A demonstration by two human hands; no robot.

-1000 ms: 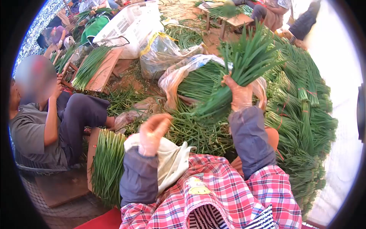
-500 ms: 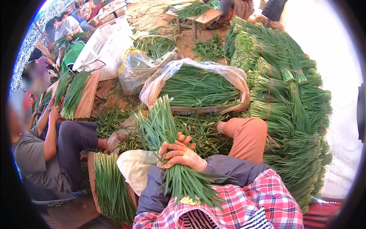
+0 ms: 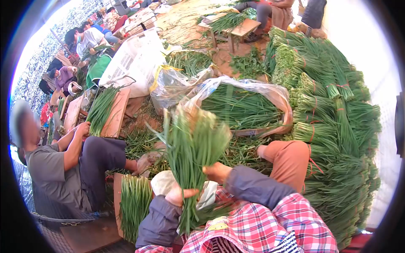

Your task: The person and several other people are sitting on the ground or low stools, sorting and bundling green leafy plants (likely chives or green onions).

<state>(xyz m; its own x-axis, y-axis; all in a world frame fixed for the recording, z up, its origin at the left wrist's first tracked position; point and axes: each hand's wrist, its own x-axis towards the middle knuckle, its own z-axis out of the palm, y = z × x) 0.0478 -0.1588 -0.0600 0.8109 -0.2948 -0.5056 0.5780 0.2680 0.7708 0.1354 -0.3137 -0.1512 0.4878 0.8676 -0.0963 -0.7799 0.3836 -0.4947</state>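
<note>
A loose bunch of garlic chives stands upright in front of me, its pale ends up and smeared by motion. Wrapped round its lower part is my left hand, thumb across the stalks. My right hand is at the bunch's right side, blurred, with its fingers partly hidden by the leaves. Below, the leaf tips hang over my checked shirt. To the left, more chives lie on a board.
Tied bundles of chives are stacked high on my right. Ahead sits an open plastic bag of chives. A co-worker on the left handles chives at a slanted board. Trimmings litter the ground, and other people sit farther back.
My left hand now grips the bunch low down. My right hand has moved from across the stalks to the bunch's right side. The bunch stands more upright, its top spread and blurred.
</note>
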